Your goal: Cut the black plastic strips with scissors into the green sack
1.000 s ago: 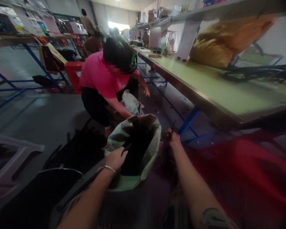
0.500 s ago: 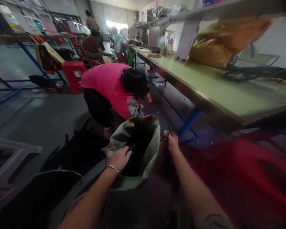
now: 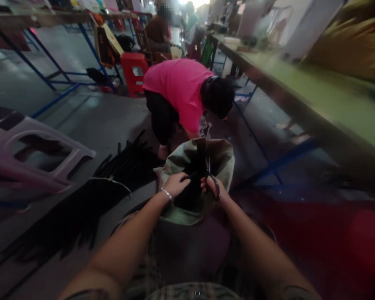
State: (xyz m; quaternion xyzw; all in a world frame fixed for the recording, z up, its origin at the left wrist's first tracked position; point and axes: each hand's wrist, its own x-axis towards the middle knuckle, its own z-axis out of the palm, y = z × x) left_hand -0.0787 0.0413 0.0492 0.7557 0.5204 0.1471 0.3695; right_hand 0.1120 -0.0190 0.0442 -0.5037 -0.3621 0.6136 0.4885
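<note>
Under my left grip (image 3: 176, 184): black material (image 3: 190, 196) lay in a green woven sack (image 3: 220, 160), fingers spread on it.
Right grip (image 3: 211, 186): pinched scissors (image 3: 215, 191) at the mouth.
Risk: a slip could nick the sack.

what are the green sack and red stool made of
The sack looks like woven plastic, matte, from its soft folded rim, though no weave shows. The red stool looks like moulded plastic: smooth, slightly glossy, with one-piece cut-out sides.
</note>
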